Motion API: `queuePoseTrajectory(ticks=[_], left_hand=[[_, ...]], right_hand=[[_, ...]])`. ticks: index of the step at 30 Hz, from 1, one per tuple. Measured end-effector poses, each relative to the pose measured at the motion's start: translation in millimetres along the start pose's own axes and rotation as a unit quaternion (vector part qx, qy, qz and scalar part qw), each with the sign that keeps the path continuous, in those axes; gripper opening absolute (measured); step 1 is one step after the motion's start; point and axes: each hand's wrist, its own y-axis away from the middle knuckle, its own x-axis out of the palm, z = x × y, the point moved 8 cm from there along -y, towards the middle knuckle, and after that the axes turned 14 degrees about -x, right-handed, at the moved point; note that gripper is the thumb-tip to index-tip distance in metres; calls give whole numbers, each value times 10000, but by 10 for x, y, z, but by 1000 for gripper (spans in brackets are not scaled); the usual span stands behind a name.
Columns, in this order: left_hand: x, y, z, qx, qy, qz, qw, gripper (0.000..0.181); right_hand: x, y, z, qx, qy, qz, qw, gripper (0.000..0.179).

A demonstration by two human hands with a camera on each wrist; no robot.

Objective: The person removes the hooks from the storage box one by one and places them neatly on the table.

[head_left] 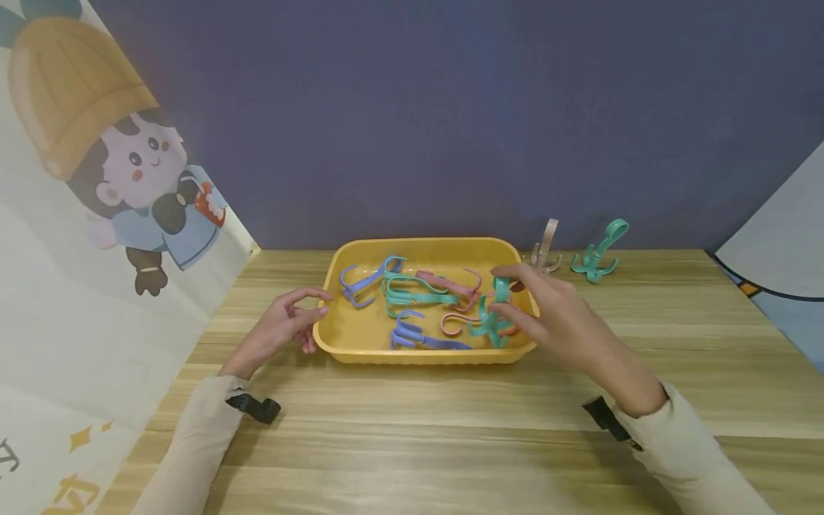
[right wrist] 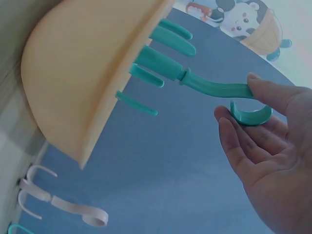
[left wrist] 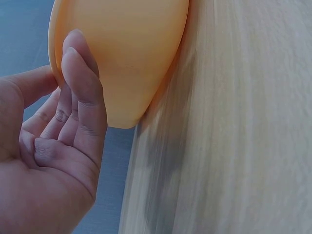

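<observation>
My right hand (head_left: 566, 315) pinches a green multi-prong hook (right wrist: 209, 87) by its curled top end, between thumb and fingers. The hook's prongs hang downward over the right end of a yellow plastic basin (head_left: 425, 357). At the basin's left end, my left hand (head_left: 277, 329) holds the rim between thumb and fingers; the left wrist view shows this end of the basin (left wrist: 131, 53) close up. Inside the basin lie several more hooks: a blue hook (head_left: 363, 282) at the left, a green hook (head_left: 418, 299) mid-basin, a pink hook (head_left: 450, 285) and another blue hook (head_left: 425, 340) near the front.
Right of the basin, a pale beige hook (head_left: 546, 247) and another green hook (head_left: 599, 250) stand upright on their prongs on the wooden table (head_left: 399, 443). A dark blue panel (head_left: 450, 121) rises behind the table. Cartoon-printed cloth (head_left: 58, 286) hangs at the left.
</observation>
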Motion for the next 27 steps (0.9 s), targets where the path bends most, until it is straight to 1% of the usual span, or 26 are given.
queuePoseTrajectory(ticks=[2,5,8,9,12,14,18,24,27], left_hand=[[-1,2,-2,8,-12,-5,10000,46],[0,4,-8,-1,-12,-18,10000,46],[4,8,-16,-22,8,-29,10000,46],[4,9,-18,-30,15,-29,10000,46],[5,14,-24,-33,24,-26,10000,46],[4,16,-24,-26,21,-25,10000,46],[3,17,-17,-26,36,-29,10000,45],[-4,13,-7,-37,33,-56,10000,45],[-3,9,-7,-50,29,-46,10000,45]], right_hand=[[-86,-3,-8,-49,117,-132,9998,44],[-241,-4,-31,-119,370,-351,9986,49],[-391,4,-68,-109,603,-555,9966,46],[-436,7,-85,-93,629,-630,9960,47],[-554,25,-143,-7,738,-794,9941,59],[-625,43,-185,30,780,-935,9926,59],[-754,101,-272,173,991,-1099,9888,56],[-949,213,-413,617,1289,-1186,9826,58],[-1044,263,-474,768,1413,-1247,9791,59]])
